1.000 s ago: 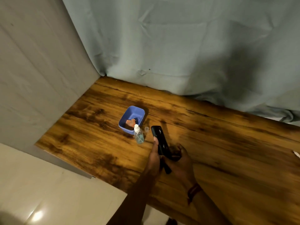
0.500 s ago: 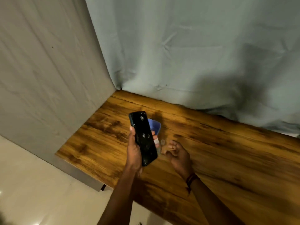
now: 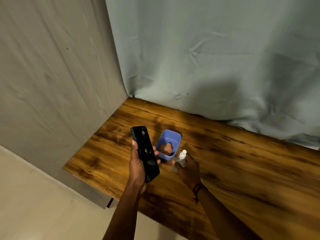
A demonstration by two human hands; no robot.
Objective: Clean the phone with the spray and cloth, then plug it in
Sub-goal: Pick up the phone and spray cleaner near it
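**Over the table's left part: phone lifted, spray bottle gripped**

At the left, the left hand (image 3: 136, 168) is clamped on the phone (image 3: 145, 153), with the thumb on its left edge and the fingertips curled round its right edge. The phone reaches out of the hand toward 12 o'clock, lifted above the wooden table (image 3: 242, 161). It is a black slab with a glossy face that shows small pale smudges or reflections. At 3 o'clock from the phone, a blue tub (image 3: 170, 135) sits on the table with a brownish-orange cloth (image 3: 167, 148) bunched inside. At 5 o'clock from the tub, the right hand (image 3: 188, 168) closes its fingers around the small clear spray bottle (image 3: 181, 157), whose white nozzle points to 12 o'clock. Any print on the bottle is too blurred to read. A red thread (image 3: 197, 187) circles the right wrist.
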